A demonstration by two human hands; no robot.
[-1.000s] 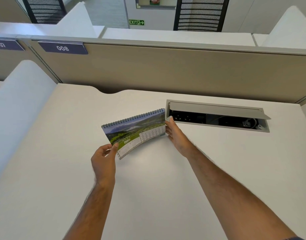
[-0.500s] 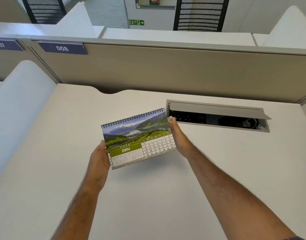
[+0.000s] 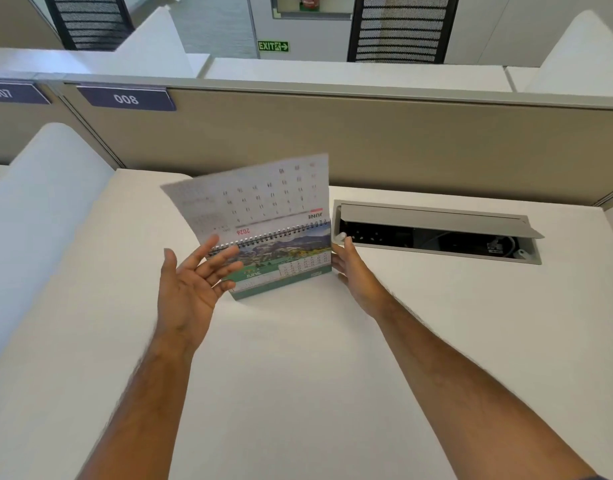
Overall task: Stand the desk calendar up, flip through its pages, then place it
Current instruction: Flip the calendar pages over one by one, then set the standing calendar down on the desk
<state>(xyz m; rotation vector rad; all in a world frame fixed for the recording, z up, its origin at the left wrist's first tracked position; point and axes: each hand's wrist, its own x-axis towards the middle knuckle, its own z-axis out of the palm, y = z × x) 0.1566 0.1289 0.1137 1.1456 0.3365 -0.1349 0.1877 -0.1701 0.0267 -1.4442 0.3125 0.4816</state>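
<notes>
desk calendar (image 3: 284, 263) stands on the white desk (image 3: 298, 375) beside the open cable tray (image 3: 436, 223), one page (image 3: 256, 195) caught mid-flip, left hand (image 3: 190, 289) open-palmed, right hand (image 3: 357, 271) steadying its edge; more flipping and placing likely remain.

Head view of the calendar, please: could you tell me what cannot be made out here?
- Flipped page of the desk calendar: motion-blurred, dates unreadable.
- Its left edge: hidden behind the left hand.
- Cable box interior: too dark.
- Right hand: grip hidden by the calendar.
</notes>
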